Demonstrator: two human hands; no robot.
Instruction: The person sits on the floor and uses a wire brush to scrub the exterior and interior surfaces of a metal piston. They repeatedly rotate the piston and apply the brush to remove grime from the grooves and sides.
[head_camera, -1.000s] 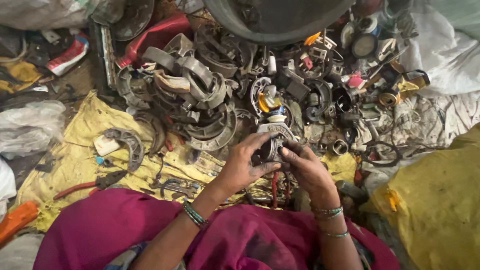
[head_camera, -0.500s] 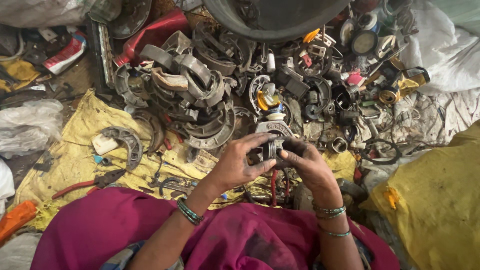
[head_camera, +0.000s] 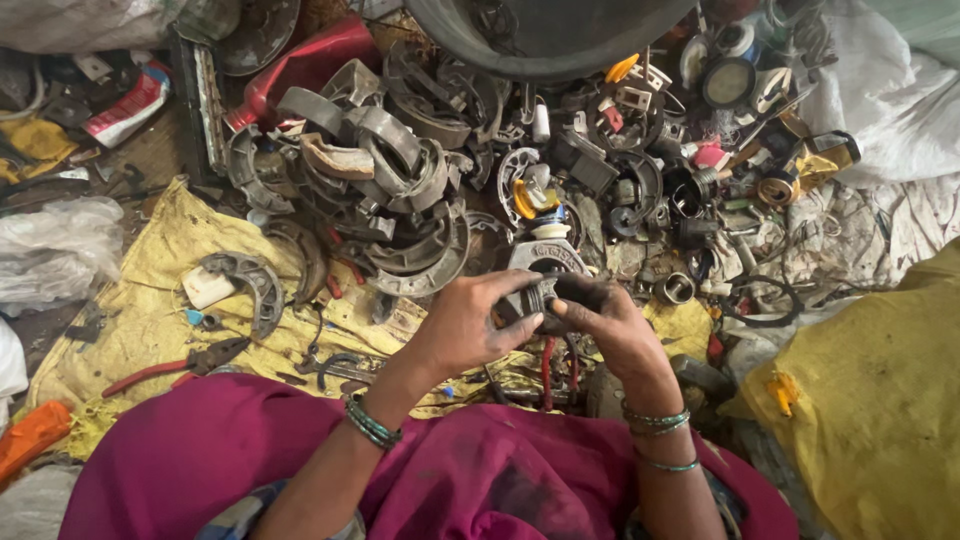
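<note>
My left hand (head_camera: 470, 325) and my right hand (head_camera: 605, 325) meet over my lap and both grip one small dark metal scrap part (head_camera: 540, 296). Fingers of each hand wrap its ends, so most of the part is hidden. Green bangles sit on both wrists. Just beyond the hands lies a heap of grey curved metal pieces (head_camera: 385, 190) and a round part with a yellow insert (head_camera: 530, 195). Magenta cloth (head_camera: 480, 480) covers my knees below the hands.
A yellow cloth (head_camera: 150, 310) spreads on the left with red-handled pliers (head_camera: 175, 365) and a curved metal shoe (head_camera: 250, 285). A large dark bowl (head_camera: 545, 35) sits at the top. A yellow sack (head_camera: 870, 400) stands at the right, white sacks behind it.
Both hands have stayed together on the small part, shifting it slightly in the fingers. The scrap around them has not moved.
</note>
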